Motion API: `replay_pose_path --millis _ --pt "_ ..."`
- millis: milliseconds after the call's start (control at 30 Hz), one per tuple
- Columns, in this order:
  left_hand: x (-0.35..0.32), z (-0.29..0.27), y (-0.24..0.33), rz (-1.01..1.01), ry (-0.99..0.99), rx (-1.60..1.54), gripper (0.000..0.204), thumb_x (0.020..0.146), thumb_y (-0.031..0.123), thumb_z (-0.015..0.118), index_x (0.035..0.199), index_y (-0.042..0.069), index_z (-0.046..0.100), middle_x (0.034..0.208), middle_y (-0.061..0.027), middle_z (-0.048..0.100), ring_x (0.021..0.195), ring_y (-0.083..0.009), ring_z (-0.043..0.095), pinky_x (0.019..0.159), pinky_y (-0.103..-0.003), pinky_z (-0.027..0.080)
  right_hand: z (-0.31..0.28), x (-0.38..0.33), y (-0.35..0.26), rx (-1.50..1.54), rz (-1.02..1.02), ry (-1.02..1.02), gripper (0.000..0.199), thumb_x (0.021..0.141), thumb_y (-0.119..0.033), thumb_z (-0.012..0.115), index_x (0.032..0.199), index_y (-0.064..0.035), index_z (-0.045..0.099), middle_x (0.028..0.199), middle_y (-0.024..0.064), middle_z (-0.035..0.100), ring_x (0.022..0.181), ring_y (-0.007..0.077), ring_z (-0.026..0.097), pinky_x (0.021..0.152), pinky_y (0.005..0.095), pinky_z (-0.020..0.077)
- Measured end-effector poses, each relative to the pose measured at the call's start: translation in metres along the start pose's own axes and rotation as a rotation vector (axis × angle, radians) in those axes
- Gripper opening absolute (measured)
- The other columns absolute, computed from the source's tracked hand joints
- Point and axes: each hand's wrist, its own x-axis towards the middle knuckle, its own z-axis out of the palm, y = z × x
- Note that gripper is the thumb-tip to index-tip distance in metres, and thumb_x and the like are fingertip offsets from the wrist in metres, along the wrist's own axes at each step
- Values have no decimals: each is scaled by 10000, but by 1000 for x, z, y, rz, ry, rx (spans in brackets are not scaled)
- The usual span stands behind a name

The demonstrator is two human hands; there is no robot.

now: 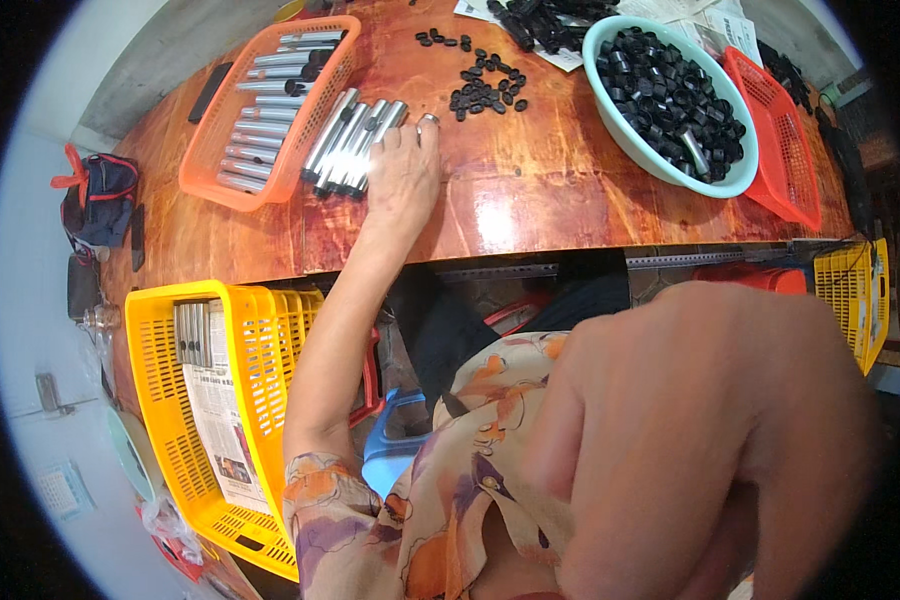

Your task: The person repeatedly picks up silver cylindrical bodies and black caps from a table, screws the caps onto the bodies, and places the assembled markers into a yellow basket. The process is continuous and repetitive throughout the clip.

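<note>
My left hand (pixel 403 178) is over the right end of a row of silver metal tubes (pixel 338 140) with dark ends, lying side by side on the table. Its fingers are bent down and closed on a metal tube (pixel 428 119), whose end peeks out by the fingertips. Very near the camera, my right hand (pixel 710 430) looms large at the lower right. Its fingers curl in, and whatever they may hold is hidden. Small black oval caps (pixel 478 95) lie loose beyond my left hand. Left of the row, an orange basket (pixel 192 165) holds more tubes, some with black parts.
A pale blue basin (pixel 600 95) full of black caps stands at the right, with one silver tube among them. Beside it is a red basket (pixel 795 165). Yellow crates (pixel 148 370) with newspaper and tubes sit lower left. A blue stool (pixel 390 450) is below the table edge.
</note>
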Motion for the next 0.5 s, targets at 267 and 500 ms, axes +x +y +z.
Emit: replay_pose_path --millis 267,500 --pt "2 36 5 -63 -49 -82 358 849 131 500 1187 17 474 892 -112 536 774 -258 576 620 -371 477 -7 -5 -7 4 -42 10 171 886 -63 524 1043 -13 478 698 -14 465 562 55 408 520 212 334" --pt "-39 -53 -6 -346 316 -531 391 870 117 542 1234 1 456 945 -143 552 762 -239 593 606 -339 480 -15 5 2 64 5 -40 152 885 -68 524 1017 -23 464 672 -23 436 538 51 379 498 213 309"
